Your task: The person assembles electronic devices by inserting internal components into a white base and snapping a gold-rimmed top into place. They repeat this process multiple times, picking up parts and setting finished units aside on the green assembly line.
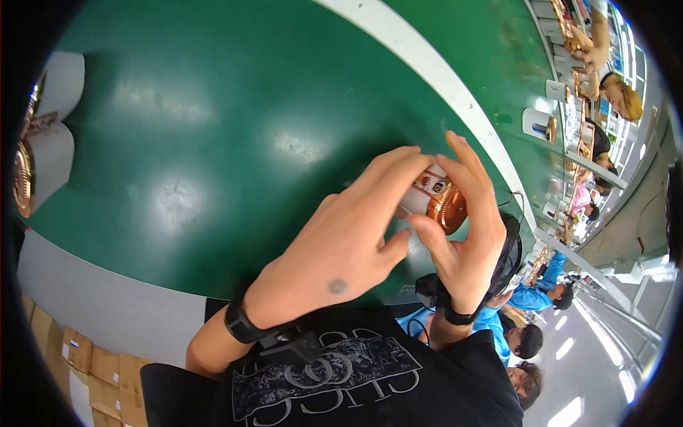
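Observation:
A small device [449,208] with a shiny copper-coloured rounded part and a pale ribbed side is between my two hands, over the green table [235,92]. My left hand [341,228] holds it from the left, its fingers bent over the far side and its thumb near the close side. From the right, my right hand [473,220] wraps it, the thumb at its near edge and the index finger raised beyond it. Small dark and orange round details show on the device's face. My fingers hide much of its body.
At the far left, two similar copper-coloured devices [25,174] stand by pale curved panels. A white strip [427,60] crosses the table. Cardboard boxes [107,363] are stacked at the lower left. Several people [530,295] work along the line to the right, among more copper-coloured pieces.

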`<state>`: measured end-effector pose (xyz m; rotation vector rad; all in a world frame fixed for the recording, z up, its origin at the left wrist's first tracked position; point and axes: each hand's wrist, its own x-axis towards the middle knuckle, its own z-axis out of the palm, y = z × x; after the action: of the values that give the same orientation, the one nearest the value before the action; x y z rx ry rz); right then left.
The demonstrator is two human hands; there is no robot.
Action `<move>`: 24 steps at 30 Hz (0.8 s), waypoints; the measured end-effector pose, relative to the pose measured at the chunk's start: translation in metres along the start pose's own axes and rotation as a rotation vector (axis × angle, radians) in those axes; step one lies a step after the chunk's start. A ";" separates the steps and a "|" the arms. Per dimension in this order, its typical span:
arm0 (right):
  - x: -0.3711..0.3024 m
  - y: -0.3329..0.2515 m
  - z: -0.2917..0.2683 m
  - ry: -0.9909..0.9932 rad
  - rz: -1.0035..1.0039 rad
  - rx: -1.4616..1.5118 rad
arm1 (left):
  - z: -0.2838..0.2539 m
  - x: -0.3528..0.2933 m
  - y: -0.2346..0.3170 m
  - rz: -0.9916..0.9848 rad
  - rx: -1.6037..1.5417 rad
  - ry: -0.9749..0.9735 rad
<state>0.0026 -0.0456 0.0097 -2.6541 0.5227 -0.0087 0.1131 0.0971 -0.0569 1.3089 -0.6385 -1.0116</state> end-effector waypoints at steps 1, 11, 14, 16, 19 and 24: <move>0.000 0.000 0.000 -0.044 0.000 -0.037 | -0.008 -0.001 -0.002 -0.075 -0.158 -0.065; 0.063 -0.007 0.052 0.269 -0.120 -0.097 | -0.021 0.010 -0.007 -0.247 -0.198 -0.092; 0.067 -0.001 0.052 0.243 -0.070 -0.049 | -0.013 0.013 -0.018 -0.278 -0.166 -0.146; 0.075 -0.009 0.046 0.222 -0.051 0.023 | -0.013 0.014 -0.011 -0.247 -0.135 -0.172; 0.068 -0.012 0.051 0.202 -0.052 0.107 | -0.016 0.005 -0.009 -0.225 -0.125 -0.114; 0.069 -0.008 0.051 0.213 -0.058 0.091 | 0.006 0.003 -0.021 -0.113 -0.092 -0.047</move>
<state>0.0744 -0.0430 -0.0383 -2.5923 0.5002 -0.3281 0.1046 0.0931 -0.0765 1.2547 -0.5523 -1.1532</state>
